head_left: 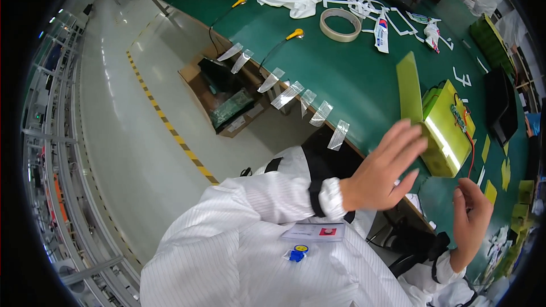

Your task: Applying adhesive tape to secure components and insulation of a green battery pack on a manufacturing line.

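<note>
Left hand (387, 165) flat, fingers spread apart, fingertips touching the near end of a yellow-green rectangular wrapped block (446, 131) lying on the green bench mat (352, 79). A yellow-green flat strip (408, 86) stands up from the block's left edge. Right hand (471, 219) just beside the block's near corner, fingers loosely curled, holding nothing visible. Clear tape strips (287, 95) hang along the bench edge; a beige tape roll (340, 24) lies farther back.
</note>
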Tool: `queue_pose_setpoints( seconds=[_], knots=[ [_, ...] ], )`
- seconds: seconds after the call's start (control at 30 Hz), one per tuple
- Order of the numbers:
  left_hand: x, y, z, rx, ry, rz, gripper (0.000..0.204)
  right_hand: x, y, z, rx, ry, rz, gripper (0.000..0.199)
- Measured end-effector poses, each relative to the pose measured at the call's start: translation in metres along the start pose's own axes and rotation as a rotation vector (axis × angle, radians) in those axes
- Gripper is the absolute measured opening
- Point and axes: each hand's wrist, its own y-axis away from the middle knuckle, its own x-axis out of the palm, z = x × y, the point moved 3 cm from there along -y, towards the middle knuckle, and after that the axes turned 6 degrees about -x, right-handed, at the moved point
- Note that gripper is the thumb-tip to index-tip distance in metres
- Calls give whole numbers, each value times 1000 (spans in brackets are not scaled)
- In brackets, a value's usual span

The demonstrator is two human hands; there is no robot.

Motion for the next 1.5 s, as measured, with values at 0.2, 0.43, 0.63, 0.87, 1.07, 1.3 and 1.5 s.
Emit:
queue_pose_setpoints(
  seconds=[0.2, 0.43, 0.63, 0.87, 1.07, 1.3, 1.5],
  knots=[
    [-88, 54, -24, 398, 152, 397, 21, 61, -17, 108, -697, -106, -184, 21],
    [-161, 72, 54, -1005, 297, 192, 18, 137, -52, 146, -679, -324, -45, 18],
    [-143, 80, 112, -1208, 1224, -114, 28, 135, -69, 154, -581, -347, -136, 16],
    [-135, 68, 114, -1152, 1575, 25, 30, 128, -33, 158, -528, -244, -97, 15],
    [-125, 63, 118, -1117, 1710, -35, 28, 148, -4, 157, -548, -333, -10, 17],
    [-123, 64, 124, -1127, 1661, -74, 21, 141, -4, 156, -517, -299, 10, 17],
    [-121, 72, 121, -1123, 1588, -280, 15, 135, -72, 163, -489, -269, 111, 11]
  ],
)
